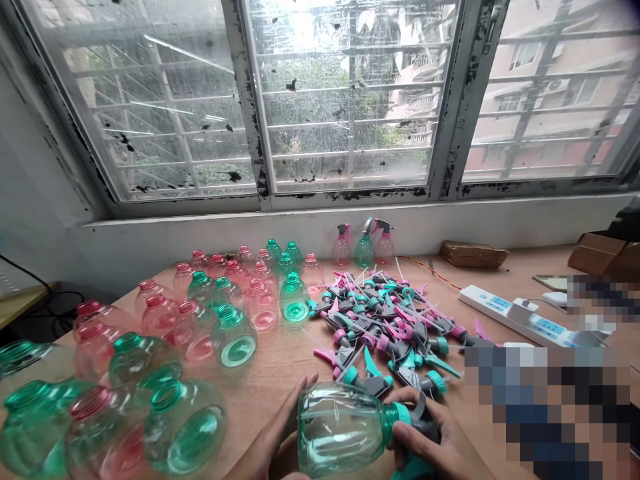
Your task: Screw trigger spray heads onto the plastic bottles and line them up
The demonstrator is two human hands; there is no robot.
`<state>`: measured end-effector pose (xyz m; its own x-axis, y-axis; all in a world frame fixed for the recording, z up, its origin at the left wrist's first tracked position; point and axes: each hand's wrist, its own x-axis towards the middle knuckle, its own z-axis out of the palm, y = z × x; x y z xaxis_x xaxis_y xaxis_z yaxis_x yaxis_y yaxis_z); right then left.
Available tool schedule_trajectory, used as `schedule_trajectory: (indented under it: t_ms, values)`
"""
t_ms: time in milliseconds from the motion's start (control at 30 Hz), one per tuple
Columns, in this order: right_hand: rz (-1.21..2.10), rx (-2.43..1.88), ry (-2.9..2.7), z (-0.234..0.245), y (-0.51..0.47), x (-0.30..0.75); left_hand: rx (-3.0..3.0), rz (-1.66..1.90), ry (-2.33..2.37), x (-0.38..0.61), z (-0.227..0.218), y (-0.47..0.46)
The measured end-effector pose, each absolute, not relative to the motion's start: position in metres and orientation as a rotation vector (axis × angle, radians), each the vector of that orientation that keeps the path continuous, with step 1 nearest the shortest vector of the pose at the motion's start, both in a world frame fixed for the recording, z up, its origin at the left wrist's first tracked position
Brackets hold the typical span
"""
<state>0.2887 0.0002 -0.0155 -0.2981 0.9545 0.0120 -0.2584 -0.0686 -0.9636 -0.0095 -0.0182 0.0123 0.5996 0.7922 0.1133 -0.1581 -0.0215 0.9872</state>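
My left hand [273, 437] wraps around the body of a clear green plastic bottle [340, 430] lying sideways at the bottom of the view. My right hand [435, 443] is closed on a grey and teal spray trigger head [417, 417] at the bottle's neck. Just beyond my hands lies a heap of loose pink and teal trigger heads [385, 320]. Many open pink and green bottles [200, 313] stand on the left half of the wooden table [280, 363].
Three assembled spray bottles [364, 245] stand by the wall under the window. A white power strip [520, 317] lies to the right, with a brown packet [473, 255] and cardboard box [600, 253] behind it. A blurred-out patch covers the lower right.
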Motion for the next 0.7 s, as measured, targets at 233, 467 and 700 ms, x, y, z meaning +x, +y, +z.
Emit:
schedule_trajectory:
  t_ms: [233, 467, 700]
  values:
    - [1.555, -0.896, -1.161, -0.015, 0.001, 0.287, 1.585, 0.835, 0.748, -0.012, 0.008, -0.016]
    - [1.576, -0.873, -1.194, -0.014, 0.0, 0.286, 1.599, 0.824, 0.646, -0.02, -0.006, -0.011]
    - [1.584, -0.868, -1.185, -0.015, 0.0, 0.287, 1.65, 0.82, 0.737, -0.018, -0.005, -0.011]
